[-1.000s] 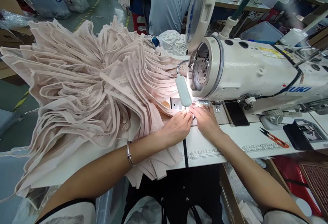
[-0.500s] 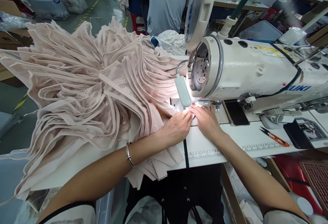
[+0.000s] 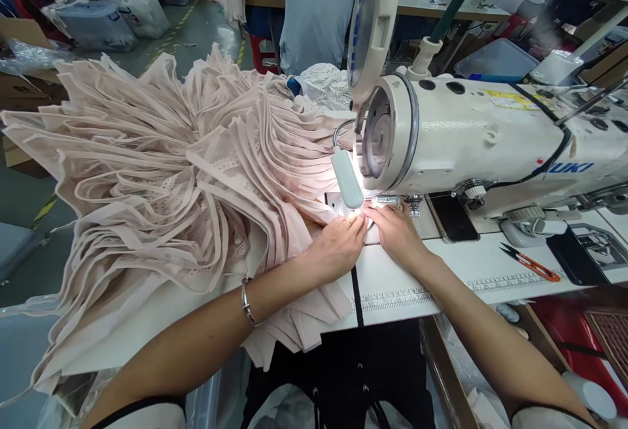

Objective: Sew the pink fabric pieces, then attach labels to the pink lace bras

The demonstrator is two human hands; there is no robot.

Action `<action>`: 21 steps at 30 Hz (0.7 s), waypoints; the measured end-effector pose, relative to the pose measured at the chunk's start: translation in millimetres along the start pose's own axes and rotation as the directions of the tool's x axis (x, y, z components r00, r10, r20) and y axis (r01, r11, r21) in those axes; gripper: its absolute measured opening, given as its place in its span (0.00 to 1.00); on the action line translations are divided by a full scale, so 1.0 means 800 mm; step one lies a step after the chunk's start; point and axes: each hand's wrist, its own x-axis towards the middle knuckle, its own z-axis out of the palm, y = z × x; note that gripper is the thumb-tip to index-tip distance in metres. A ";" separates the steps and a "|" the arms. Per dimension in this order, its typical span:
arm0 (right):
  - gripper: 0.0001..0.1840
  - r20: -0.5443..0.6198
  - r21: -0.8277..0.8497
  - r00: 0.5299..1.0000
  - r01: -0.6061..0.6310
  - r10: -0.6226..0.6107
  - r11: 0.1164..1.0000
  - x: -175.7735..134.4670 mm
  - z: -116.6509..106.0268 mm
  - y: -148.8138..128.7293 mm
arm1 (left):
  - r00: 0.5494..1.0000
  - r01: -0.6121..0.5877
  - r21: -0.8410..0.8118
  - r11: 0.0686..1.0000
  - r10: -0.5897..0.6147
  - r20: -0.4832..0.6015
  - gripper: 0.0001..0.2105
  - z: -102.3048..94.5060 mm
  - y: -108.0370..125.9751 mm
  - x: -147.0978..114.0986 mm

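A large heap of pale pink garment pieces (image 3: 161, 148), with straps and lace, covers the left of the sewing table (image 3: 392, 291). At the white sewing machine (image 3: 451, 128), my left hand (image 3: 339, 246) pinches the edge of a pink piece just in front of the needle area. Right beside it, my right hand (image 3: 396, 233) has its fingers stretched out flat, pressing the same edge near the presser foot. A small lamp (image 3: 347, 177) shines on this spot and partly hides the needle. The fabric under my fingertips is mostly covered.
A dark phone (image 3: 452, 217) lies on the machine bed. Orange thread snips (image 3: 530, 263) and a black case (image 3: 576, 256) are farther right. White lace (image 3: 326, 84) lies behind the heap. A person in a blue shirt (image 3: 316, 17) is at the table beyond.
The machine's round end disc, sharp before, is now smeared as if spinning. My hands stay almost in place. The view shifts slightly, and the other person's arm now shows.
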 end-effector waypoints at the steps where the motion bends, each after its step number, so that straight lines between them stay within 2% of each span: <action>1: 0.27 0.000 -0.002 1.000 -0.003 0.003 1.000 0.000 0.001 0.001 | 1.000 0.007 -0.006 1.000 -0.007 0.005 0.18 0.000 0.000 0.000; 10: 0.30 0.072 0.046 0.997 -0.034 0.031 0.998 0.007 -0.005 0.001 | 0.998 0.067 -0.011 0.998 -0.067 -0.013 0.17 0.005 -0.001 0.002; 15: 0.27 0.058 0.071 0.998 -0.020 0.016 0.997 0.010 -0.007 -0.002 | 0.995 0.074 -0.005 0.997 -0.074 -0.072 0.17 0.005 0.000 0.002; 21: 0.28 0.059 0.059 0.998 -0.035 0.032 0.998 0.009 -0.004 -0.001 | 0.992 0.091 0.009 0.996 -0.090 -0.088 0.16 0.005 0.000 0.002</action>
